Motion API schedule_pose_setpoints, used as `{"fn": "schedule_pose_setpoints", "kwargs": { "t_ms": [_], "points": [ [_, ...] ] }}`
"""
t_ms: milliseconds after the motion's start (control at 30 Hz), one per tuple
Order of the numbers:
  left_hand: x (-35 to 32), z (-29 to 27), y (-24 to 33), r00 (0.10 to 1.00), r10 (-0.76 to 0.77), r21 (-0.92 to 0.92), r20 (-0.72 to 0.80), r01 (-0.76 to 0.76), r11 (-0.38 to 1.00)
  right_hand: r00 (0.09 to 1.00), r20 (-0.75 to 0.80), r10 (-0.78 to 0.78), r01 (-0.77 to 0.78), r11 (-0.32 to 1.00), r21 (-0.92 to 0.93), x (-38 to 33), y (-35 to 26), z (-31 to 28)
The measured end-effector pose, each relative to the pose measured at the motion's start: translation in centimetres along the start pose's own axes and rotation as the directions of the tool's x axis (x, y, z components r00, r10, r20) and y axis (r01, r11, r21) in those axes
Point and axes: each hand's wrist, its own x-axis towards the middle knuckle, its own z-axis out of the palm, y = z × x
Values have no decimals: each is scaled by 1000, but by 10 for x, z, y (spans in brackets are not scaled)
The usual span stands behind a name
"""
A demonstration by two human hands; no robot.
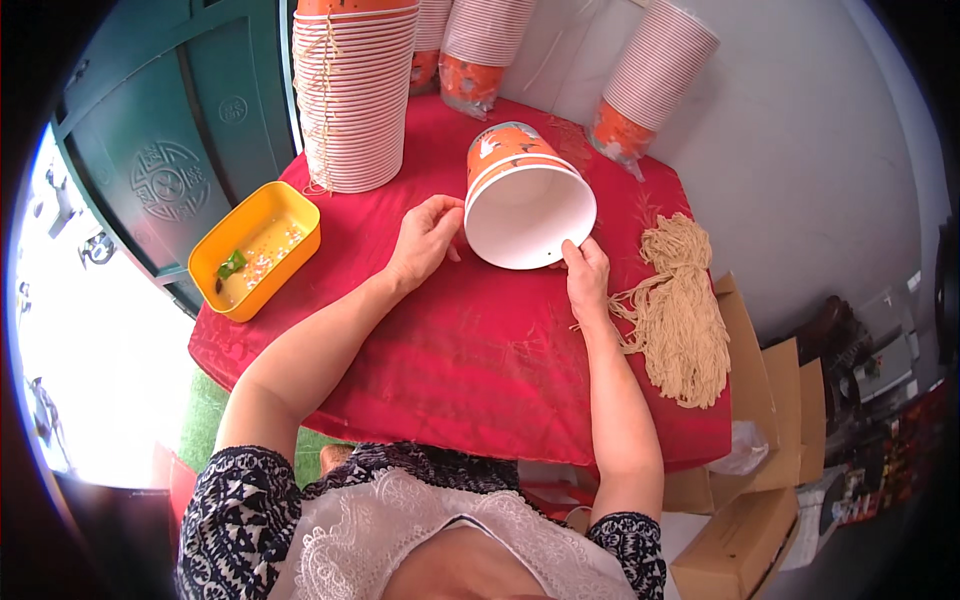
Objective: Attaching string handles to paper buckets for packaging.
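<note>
An orange paper bucket (pixel 530 215) with a white inside lies tilted on the red-covered table, its mouth facing me. A pale band, perhaps a second rim, circles its outside. Small dark spots, which look like holes, show near the rim. My right hand (pixel 588 275) grips the lower right of that rim, thumb inside. At the bucket's left edge is my left hand (pixel 425 245), its fingers curled in a pinch close to the rim; whatever they hold is hidden. To the right of my right hand lies a bundle of tan cords (pixel 680 310), loose strands reaching toward my wrist.
A tall stack of buckets (pixel 355 110) with cords hanging on it stands at the back left. Plastic-wrapped stacks (pixel 655 80) lean by the wall. A yellow tub (pixel 255 250) with green and pale scraps sits left. Open cardboard boxes (pixel 750 540) stand beside the table (pixel 470 370).
</note>
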Motion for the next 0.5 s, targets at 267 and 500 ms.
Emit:
{"fn": "schedule_pose_setpoints", "kwargs": {
  "t_ms": [267, 500],
  "points": [
    [-1, 1, -4, 995, 98, 218, -23, -90, 972, 993, 120, 15, -28, 994, 107, -8, -16, 1],
    [9, -16, -5, 980, 81, 251, -181, -34, 967, 950, 311, -30, -21, 987, 159, -15, -27, 3]
  ]
}}
